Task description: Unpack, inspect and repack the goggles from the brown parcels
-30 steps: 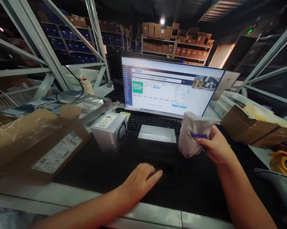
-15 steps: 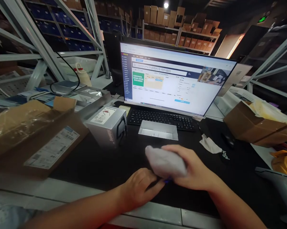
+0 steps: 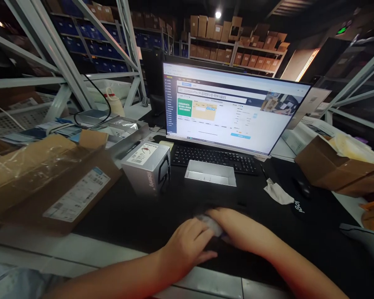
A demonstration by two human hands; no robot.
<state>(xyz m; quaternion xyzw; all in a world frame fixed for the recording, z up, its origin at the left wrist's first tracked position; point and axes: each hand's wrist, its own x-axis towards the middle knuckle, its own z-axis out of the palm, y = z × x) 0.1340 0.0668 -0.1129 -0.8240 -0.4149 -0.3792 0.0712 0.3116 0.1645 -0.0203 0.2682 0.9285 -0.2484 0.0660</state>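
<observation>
My right hand lies low on the black desk mat with its fingers closed over a small white cloth bundle, of which only a pale edge shows. My left hand rests beside it, fingers curled against the same bundle; whether it grips is unclear. Both hands meet near the desk's front edge, in front of a shallow white tray and a black keyboard. A lit monitor stands behind them.
A small grey labelled box stands left of the tray. A large cardboard box lies at the left, another at the right. A crumpled white scrap and a mouse lie on the mat. Metal racking surrounds the desk.
My right hand carried the white bundle from up near the screen down to the mat, next to my left hand, and now covers it. A white scrap came into view on the mat.
</observation>
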